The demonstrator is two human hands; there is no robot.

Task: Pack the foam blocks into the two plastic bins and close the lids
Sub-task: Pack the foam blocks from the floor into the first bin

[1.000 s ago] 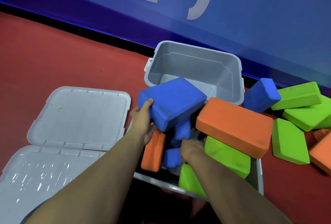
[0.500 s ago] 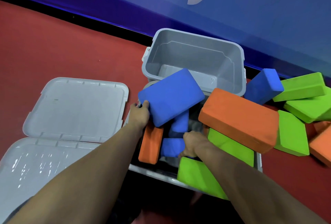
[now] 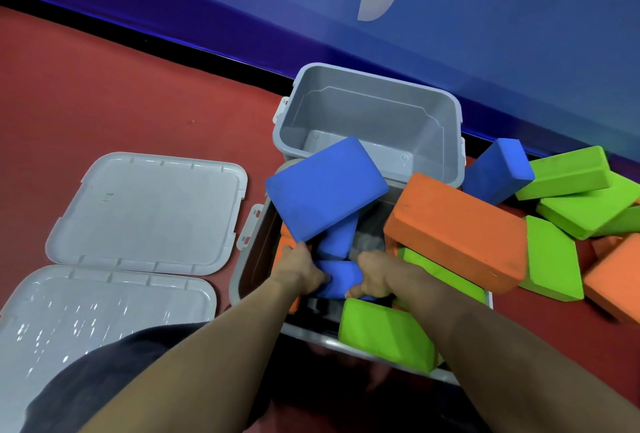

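Grey plastic bins (image 3: 367, 100) and pale grey lids (image 3: 149, 207) sit on a red floor (image 3: 121, 86); the foam blocks are blue (image 3: 325, 190), orange (image 3: 460, 235) and green (image 3: 384, 332); the wall (image 3: 502, 34) is blue.

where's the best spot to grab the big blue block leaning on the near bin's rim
Judging from its pose, take the big blue block by its two long side faces, coming from above and the far side. It lies tilted, its broad face up, its top end propped over the near bin toward the empty far bin. That end is free; the left hand and right hand crowd its lower end.

Head-worn view, steeply downward, close.
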